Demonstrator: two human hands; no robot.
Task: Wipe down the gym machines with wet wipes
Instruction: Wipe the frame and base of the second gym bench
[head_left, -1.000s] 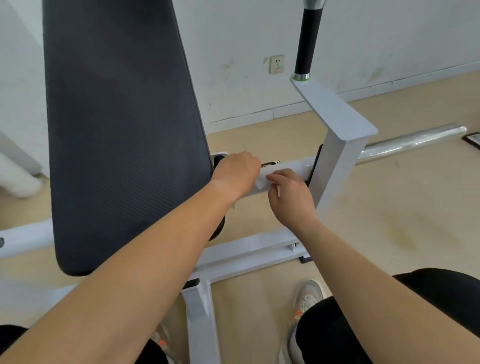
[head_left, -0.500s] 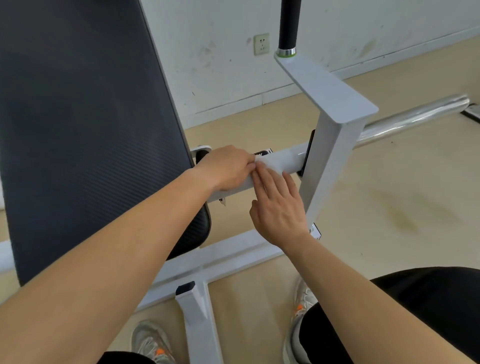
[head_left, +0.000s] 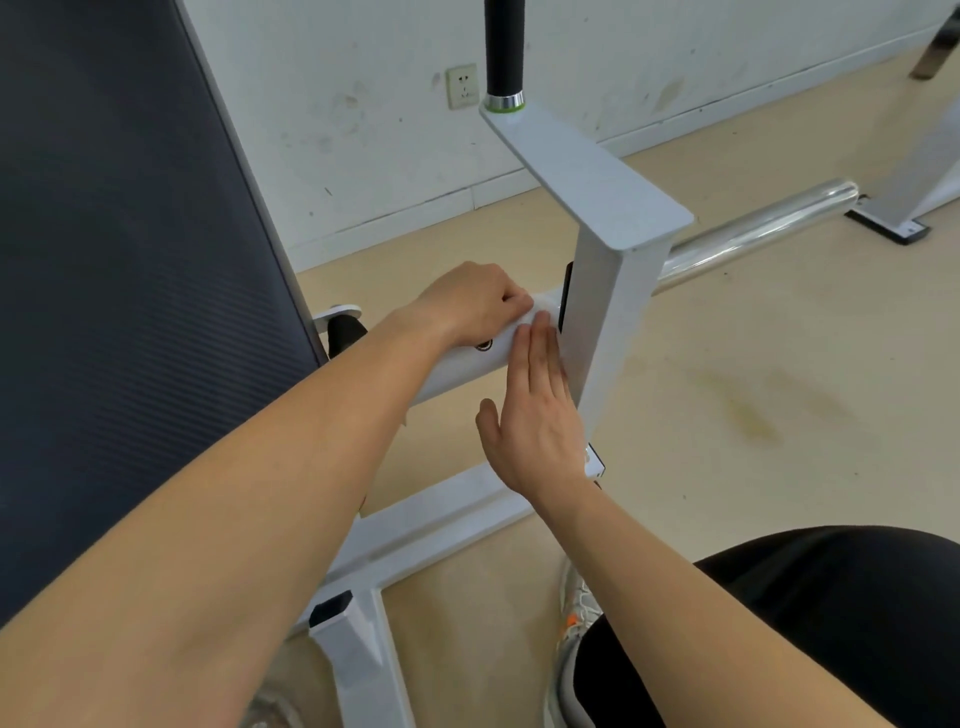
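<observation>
A white gym machine fills the view, with a horizontal white bar (head_left: 470, 371) running from behind the black back pad (head_left: 130, 291) to a white upright post (head_left: 605, 312). My left hand (head_left: 470, 301) curls over the top of this bar and grips a white wet wipe (head_left: 540, 306) against it, close to the post. My right hand (head_left: 537, 410) lies flat on the bar's front face, fingers straight, fingertips touching the wipe's lower edge. Most of the wipe is hidden under my left hand.
A black handle grip (head_left: 503, 52) rises from the post's angled arm. A chrome bar (head_left: 753, 231) sticks out to the right. The white base frame (head_left: 431, 525) crosses the beige floor. Another machine's foot (head_left: 893, 218) stands at far right. My shoe (head_left: 576, 597) is near the base.
Both hands have slid right along the bar toward the post. My right hand went from pinching the wipe to lying flat with straight fingers. The view has moved closer.
</observation>
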